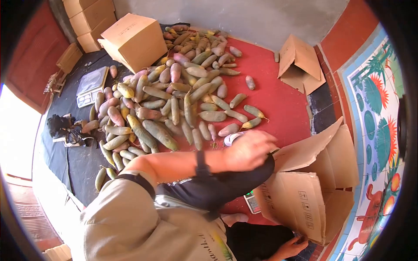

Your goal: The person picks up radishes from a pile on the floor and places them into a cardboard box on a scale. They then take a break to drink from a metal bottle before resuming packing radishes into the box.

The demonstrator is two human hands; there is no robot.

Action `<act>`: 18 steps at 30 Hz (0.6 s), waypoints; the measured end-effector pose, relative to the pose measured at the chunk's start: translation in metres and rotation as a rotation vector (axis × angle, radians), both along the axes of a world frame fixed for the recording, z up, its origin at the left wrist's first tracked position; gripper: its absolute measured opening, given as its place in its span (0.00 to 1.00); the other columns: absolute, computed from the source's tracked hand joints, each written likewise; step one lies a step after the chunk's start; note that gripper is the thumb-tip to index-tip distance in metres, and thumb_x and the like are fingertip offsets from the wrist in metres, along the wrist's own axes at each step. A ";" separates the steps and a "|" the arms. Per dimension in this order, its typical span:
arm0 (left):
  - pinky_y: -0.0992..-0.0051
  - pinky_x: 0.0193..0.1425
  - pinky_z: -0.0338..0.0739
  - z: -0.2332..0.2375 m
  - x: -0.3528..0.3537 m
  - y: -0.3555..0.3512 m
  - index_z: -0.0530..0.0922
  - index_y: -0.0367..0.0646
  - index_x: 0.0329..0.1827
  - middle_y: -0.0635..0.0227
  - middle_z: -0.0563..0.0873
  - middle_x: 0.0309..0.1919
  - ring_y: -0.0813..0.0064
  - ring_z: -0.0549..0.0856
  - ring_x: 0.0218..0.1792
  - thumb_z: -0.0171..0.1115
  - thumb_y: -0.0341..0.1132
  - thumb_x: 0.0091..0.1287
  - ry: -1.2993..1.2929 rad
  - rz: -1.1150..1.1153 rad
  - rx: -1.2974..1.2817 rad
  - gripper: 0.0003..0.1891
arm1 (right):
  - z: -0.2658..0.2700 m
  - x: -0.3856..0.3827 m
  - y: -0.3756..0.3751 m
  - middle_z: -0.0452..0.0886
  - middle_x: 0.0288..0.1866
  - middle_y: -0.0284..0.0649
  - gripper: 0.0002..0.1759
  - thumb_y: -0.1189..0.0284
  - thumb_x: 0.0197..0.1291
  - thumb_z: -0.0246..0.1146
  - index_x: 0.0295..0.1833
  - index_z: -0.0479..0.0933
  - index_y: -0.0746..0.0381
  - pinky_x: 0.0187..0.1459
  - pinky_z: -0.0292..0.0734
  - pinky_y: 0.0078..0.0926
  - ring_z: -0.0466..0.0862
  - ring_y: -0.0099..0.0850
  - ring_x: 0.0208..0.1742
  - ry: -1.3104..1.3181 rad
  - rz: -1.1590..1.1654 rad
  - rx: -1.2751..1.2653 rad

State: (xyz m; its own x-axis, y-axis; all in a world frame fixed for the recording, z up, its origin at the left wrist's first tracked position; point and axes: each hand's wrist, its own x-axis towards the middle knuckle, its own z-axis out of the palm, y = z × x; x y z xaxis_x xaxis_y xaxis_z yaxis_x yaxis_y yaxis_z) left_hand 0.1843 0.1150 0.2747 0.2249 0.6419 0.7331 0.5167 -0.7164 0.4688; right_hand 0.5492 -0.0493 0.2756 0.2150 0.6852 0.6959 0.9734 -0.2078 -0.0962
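My left hand (251, 150) reaches across above my dark-clothed leg, close to the upper flap of an open cardboard box (287, 195). Motion blurs its fingers, so its grip and any contact with the flap cannot be made out. Low on the right, my right hand (294, 247) is beside the box's bottom corner with its fingers apart, holding nothing visible. The box lies tilted, its opening facing right. A scale (252, 203) with a green display shows partly beneath the box's left side.
Many long green and pinkish root vegetables (161, 132) lie heaped on the red floor (278, 108) and dark sheet. A closed box (135, 41) stands behind them, another scale (92, 82) at left. An open box (300, 65) lies by the wall, with stacked boxes (92, 21) upper left.
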 end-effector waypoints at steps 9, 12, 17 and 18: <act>0.64 0.56 0.69 -0.158 -0.151 -0.073 0.75 0.40 0.47 0.55 0.75 0.47 0.55 0.74 0.52 0.57 0.35 0.53 0.453 0.510 -1.031 0.17 | -0.004 0.006 0.001 0.75 0.35 0.50 0.25 0.52 0.61 0.55 0.42 0.73 0.68 0.32 0.74 0.42 0.77 0.48 0.33 -0.059 -0.007 -0.051; 0.62 0.57 0.69 -0.194 -0.171 -0.108 0.75 0.45 0.51 0.56 0.75 0.49 0.55 0.73 0.53 0.55 0.35 0.55 0.552 0.573 -1.306 0.18 | 0.001 0.001 0.004 0.75 0.36 0.50 0.26 0.51 0.62 0.54 0.43 0.73 0.68 0.32 0.74 0.42 0.77 0.48 0.33 -0.074 0.020 -0.087; 0.63 0.58 0.69 -0.267 -0.190 -0.153 0.71 0.50 0.56 0.58 0.75 0.52 0.58 0.74 0.55 0.53 0.35 0.57 0.448 0.646 -1.401 0.21 | 0.005 -0.008 0.006 0.76 0.36 0.51 0.25 0.53 0.63 0.52 0.44 0.73 0.67 0.32 0.74 0.42 0.77 0.48 0.34 -0.023 -0.009 -0.126; 0.63 0.59 0.68 -0.271 -0.191 -0.157 0.70 0.51 0.58 0.57 0.74 0.53 0.57 0.74 0.55 0.52 0.35 0.58 0.363 0.669 -1.393 0.22 | 0.001 -0.001 0.005 0.76 0.36 0.51 0.25 0.53 0.63 0.52 0.44 0.73 0.67 0.32 0.74 0.42 0.77 0.48 0.34 -0.028 -0.010 -0.132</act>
